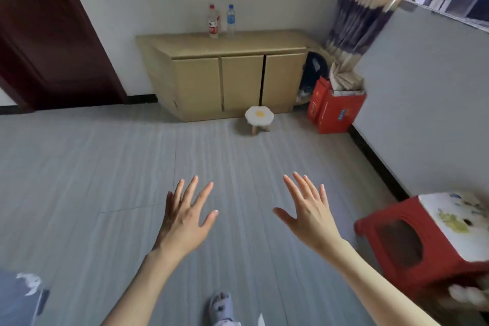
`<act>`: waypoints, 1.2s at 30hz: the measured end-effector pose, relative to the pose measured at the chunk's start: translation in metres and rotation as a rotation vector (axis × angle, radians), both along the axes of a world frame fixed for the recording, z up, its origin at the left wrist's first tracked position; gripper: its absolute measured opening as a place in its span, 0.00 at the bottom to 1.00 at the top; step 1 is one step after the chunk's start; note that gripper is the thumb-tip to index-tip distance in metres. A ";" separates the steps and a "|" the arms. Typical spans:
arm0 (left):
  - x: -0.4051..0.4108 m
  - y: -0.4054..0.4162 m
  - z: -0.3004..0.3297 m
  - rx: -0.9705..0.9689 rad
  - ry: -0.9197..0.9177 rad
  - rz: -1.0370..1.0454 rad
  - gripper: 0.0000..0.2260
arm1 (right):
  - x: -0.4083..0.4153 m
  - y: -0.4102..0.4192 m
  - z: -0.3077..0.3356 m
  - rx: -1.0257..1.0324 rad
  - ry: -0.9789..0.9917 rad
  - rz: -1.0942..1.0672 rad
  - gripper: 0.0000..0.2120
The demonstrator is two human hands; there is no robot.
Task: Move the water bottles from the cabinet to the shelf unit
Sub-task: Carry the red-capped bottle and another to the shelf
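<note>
Two water bottles stand upright on top of the cabinet (227, 43) at the far wall, close beside each other toward its back edge: a red-capped bottle (213, 22) on the left and a blue-capped bottle (231, 20) on the right. The shelf unit is not in view.

The left hand (185, 216) and the right hand (308, 216) are held out low in the near foreground, fingers spread and straight, grasping nothing, well apart from the bottles.

The step in hand looks like the approach to the cabinet. To do it well, the person would likely walk up square to the cabinet front, reach over its top and take each bottle around the body, one per hand, lifting straight up so neither knocks its neighbour. The bottles look nearly empty, so they may tip easily at a glancing touch.

The grey floor (105, 167) between the person and the cabinet is open. A small stool with a fried-egg cushion (258, 116) stands just in front of the cabinet's right doors and could catch a foot. A red box (333, 111) sits at the cabinet's right end under the curtain (357, 21), and a red plastic stool (423, 243) is near on the right. The left path, toward the dark door (47, 42), offers more room.
</note>
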State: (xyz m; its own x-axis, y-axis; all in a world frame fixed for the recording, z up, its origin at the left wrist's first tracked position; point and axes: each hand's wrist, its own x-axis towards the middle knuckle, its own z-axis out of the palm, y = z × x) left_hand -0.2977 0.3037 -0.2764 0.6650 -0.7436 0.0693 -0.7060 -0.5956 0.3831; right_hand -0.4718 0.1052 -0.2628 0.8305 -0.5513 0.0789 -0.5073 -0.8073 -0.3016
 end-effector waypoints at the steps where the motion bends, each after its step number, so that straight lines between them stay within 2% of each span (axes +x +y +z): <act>1: 0.019 -0.009 -0.003 0.008 0.006 0.011 0.35 | 0.022 -0.012 -0.002 -0.001 -0.003 0.011 0.35; 7: 0.152 -0.077 -0.009 0.043 0.009 0.035 0.36 | 0.160 -0.089 -0.009 -0.025 0.036 0.023 0.35; 12: 0.253 -0.141 0.004 -0.002 0.006 0.025 0.35 | 0.261 -0.147 0.007 -0.033 -0.026 0.030 0.35; 23: 0.423 -0.282 -0.024 0.084 0.009 -0.010 0.34 | 0.441 -0.291 -0.023 0.027 0.041 0.045 0.35; 30: 0.549 -0.406 0.009 -0.002 -0.031 0.013 0.33 | 0.587 -0.410 0.003 -0.002 -0.062 0.081 0.34; 36: 0.637 -0.461 0.003 -0.017 0.008 0.066 0.33 | 0.685 -0.469 0.005 0.008 -0.044 0.142 0.34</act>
State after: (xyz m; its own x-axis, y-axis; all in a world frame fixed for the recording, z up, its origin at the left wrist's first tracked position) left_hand 0.3392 -0.1573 -0.2735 0.7130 -0.6970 0.0760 -0.6625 -0.6342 0.3987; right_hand 0.2132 -0.3636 -0.2574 0.8960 -0.4294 0.1132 -0.3744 -0.8674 -0.3277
